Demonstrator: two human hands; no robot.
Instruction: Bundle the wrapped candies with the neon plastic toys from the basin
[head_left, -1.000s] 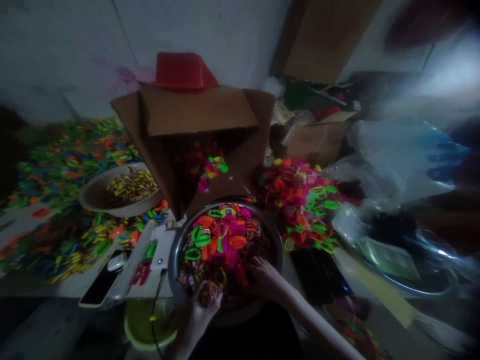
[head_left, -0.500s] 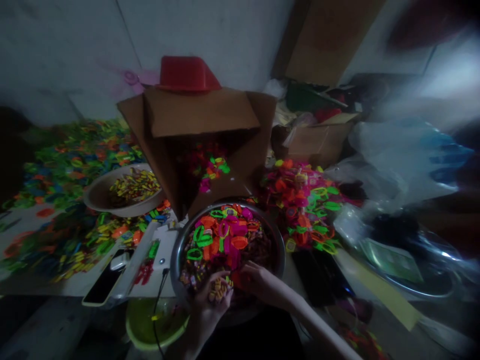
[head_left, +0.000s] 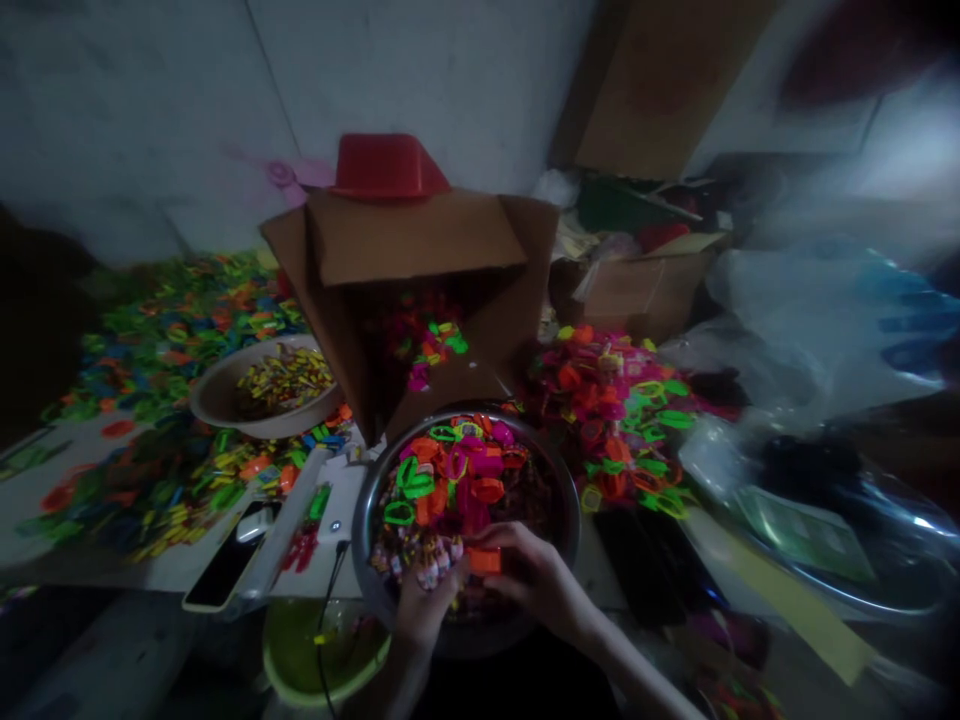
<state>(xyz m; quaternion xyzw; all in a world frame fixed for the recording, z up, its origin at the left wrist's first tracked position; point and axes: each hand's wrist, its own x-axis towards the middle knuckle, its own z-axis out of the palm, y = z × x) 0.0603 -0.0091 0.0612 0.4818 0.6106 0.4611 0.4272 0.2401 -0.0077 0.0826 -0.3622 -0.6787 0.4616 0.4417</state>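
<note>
A metal bowl (head_left: 361, 520) stands in front of me, with small wrapped pieces like candies in it. Bright toy watches (head_left: 450, 465) in orange, green and magenta lie on top of them. At the bowl's near side my left hand (head_left: 424, 610) is curled around a small bunch of wrapped candies (head_left: 435, 565), pale with yellow and dark marks. My right hand (head_left: 544, 580) pinches an orange toy watch (head_left: 485, 560) between thumb and fingers, close to the left hand's bunch. Whether the two touch is hard to make out in the dim light.
Behind the bowl an open cardboard box (head_left: 420, 240) holds more watches, with a red tub (head_left: 390, 165) on top. Watches heap at right (head_left: 607, 410) and left (head_left: 172, 300). A pale basin (head_left: 262, 425), a phone (head_left: 225, 570), a green basin (head_left: 330, 685) and plastic bags (head_left: 817, 330) surround it.
My right hand has turned and brought the orange toy watch into clear sight beside the left hand. The candies in my left hand now show their pale sides. The view has shifted slightly.
</note>
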